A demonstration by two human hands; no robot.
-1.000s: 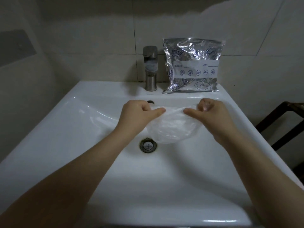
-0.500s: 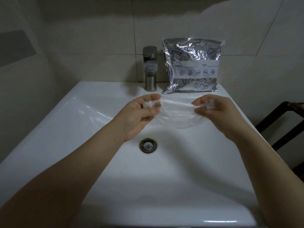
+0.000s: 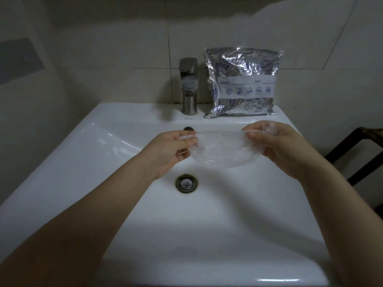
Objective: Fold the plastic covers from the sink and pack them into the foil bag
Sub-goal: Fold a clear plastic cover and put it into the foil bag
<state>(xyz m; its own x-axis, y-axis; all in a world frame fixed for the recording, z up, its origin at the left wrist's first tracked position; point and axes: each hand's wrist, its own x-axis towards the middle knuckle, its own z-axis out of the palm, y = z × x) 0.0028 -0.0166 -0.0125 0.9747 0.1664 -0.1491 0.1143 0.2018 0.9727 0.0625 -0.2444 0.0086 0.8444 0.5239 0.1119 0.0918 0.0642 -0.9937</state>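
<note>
A thin clear plastic cover (image 3: 224, 151) hangs stretched between my two hands above the white sink (image 3: 103, 162). My left hand (image 3: 172, 151) pinches its left edge. At the right edge, my right hand (image 3: 277, 148) grips a bunched bit of the plastic. The cover sags in a half-round shape below my fingers. A crinkled silver foil bag (image 3: 241, 83) with a white label and blue drawings stands on the sink's back ledge, leaning against the tiled wall. Whether its top is open cannot be told.
A metal tap (image 3: 188, 85) stands on the ledge left of the foil bag. The drain (image 3: 187, 182) lies in the basin below my hands, with an overflow hole (image 3: 187, 128) behind them. A dark wooden frame (image 3: 360, 154) stands to the right of the sink.
Both hands rose from low in the basin, my left hand turned palm up, and the cover was pulled wider and flatter between them.
</note>
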